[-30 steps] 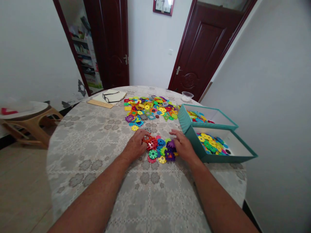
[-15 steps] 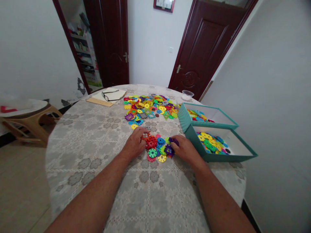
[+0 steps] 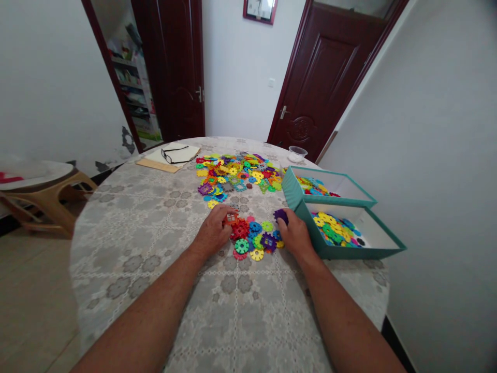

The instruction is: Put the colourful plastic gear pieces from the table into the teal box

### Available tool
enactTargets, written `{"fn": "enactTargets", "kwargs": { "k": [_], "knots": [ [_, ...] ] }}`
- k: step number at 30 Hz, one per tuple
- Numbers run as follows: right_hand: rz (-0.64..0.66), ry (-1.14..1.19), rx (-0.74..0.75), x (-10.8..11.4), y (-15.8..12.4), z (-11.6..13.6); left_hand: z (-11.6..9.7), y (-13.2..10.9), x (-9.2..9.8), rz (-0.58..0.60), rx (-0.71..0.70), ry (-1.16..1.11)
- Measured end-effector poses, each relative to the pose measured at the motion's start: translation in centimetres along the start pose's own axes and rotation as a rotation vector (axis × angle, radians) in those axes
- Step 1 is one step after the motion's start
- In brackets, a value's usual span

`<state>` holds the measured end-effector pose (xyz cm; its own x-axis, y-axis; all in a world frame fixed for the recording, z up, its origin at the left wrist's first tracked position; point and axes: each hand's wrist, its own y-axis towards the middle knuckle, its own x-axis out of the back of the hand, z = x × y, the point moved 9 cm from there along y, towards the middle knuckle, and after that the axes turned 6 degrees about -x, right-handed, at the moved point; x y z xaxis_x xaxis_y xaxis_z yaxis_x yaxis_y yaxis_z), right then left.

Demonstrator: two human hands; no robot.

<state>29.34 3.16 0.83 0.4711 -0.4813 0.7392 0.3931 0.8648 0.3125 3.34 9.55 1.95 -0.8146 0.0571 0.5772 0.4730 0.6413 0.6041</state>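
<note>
A small group of colourful plastic pieces lies on the table between my hands. My left hand (image 3: 216,229) is closed at the left of this group, its fingers on an orange square piece (image 3: 232,218). Beside that sit red gear-shaped pieces (image 3: 240,228). My right hand (image 3: 295,234) pinches a dark purple toothed piece (image 3: 280,214) at the group's far right. Nearer to me lie a purple square piece (image 3: 268,241), a green notched disc (image 3: 242,246) and a yellow notched disc (image 3: 257,254). My right fingers hide part of the purple piece.
A larger pile of mixed pieces (image 3: 233,171) spreads farther back. To the right stands a teal two-part box (image 3: 349,254) with pieces in both sections. Glasses (image 3: 174,155) lie on papers (image 3: 153,162) at the back left; a clear plastic bowl (image 3: 297,152) is at the back right.
My right hand has drawn the purple piece away from the group, back and slightly to the right. My left hand stays on the orange piece. The view has shifted slightly.
</note>
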Motion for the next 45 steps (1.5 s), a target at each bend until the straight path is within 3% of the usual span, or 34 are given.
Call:
{"fn": "enactTargets", "kwargs": {
  "k": [3,7,9,13,18,23,26,29,35,39,45],
  "knots": [
    [0.075,0.162,-0.040,1.2,-0.4,0.9,-0.1,0.0,0.2,-0.020,-0.004,-0.007],
    [0.440,0.320,0.025,0.6,-2.2,3.2,0.0,0.0,0.1,-0.019,-0.008,-0.005],
    [0.509,0.325,0.068,0.6,-3.0,4.1,0.1,-0.1,0.0,-0.018,-0.006,-0.004],
    [0.551,0.210,0.139,0.2,-3.7,5.0,0.1,-0.1,0.0,-0.028,-0.016,-0.003],
    [0.601,0.238,0.061,0.1,-3.4,4.6,0.3,-0.1,-0.1,-0.028,-0.021,0.005],
    [0.675,0.585,-0.207,-0.2,-3.0,2.8,0.1,-0.1,-0.1,-0.040,-0.042,-0.002],
    [0.659,0.871,-0.389,-1.1,-2.8,2.0,-0.2,0.0,0.0,-0.042,-0.049,-0.016],
    [0.622,1.068,-0.466,-2.0,-2.8,2.2,-0.9,0.1,0.3,-0.043,-0.053,-0.033],
    [0.553,1.228,-0.442,-3.8,-3.6,4.6,-3.9,-0.2,0.2,-0.004,-0.098,-0.113],
    [0.578,1.200,-0.385,-5.4,-4.2,5.3,-5.6,-0.6,-0.6,0.058,-0.132,-0.196],
    [0.580,1.107,-0.375,-5.7,-4.5,5.1,-4.5,-0.8,-1.1,0.118,-0.039,-0.288]
  ]
}}
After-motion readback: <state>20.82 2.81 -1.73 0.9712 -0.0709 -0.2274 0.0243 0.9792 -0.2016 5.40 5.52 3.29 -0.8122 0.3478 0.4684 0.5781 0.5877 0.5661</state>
